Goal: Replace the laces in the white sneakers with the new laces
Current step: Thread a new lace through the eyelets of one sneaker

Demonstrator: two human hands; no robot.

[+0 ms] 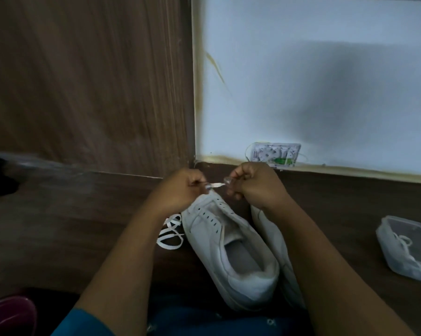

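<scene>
Pinches a white lace (216, 185) with both hands, up over the toe of a sneaker (228, 246). Grips one end with the left hand (180, 190), fingers curled in tight. Grips the other end with the right hand (255, 187), fingers curled too, with only a short bit of lace showing between the two. Too blurry to tell what the clear shiny bit at the right fingertips is. Under the hands, on the brown tabletop (59, 226), the sneaker: toe far, heel near, lace holes bare. Just beside it on the right, a second sneaker (274, 241), mostly hidden behind the right arm. On the left of the sneaker, a loose lace (171, 232) in a curly heap on the tabletop. Well apart, far to the right, a clear box (396, 226) with a third lace (403, 241) inside. At the back, a pale wall (301, 69) with a small socket (274, 155) low down, and a wood panel (83, 69) to the left. At the very bottom, blue cloth (204, 321) with tiny white marks.
</scene>
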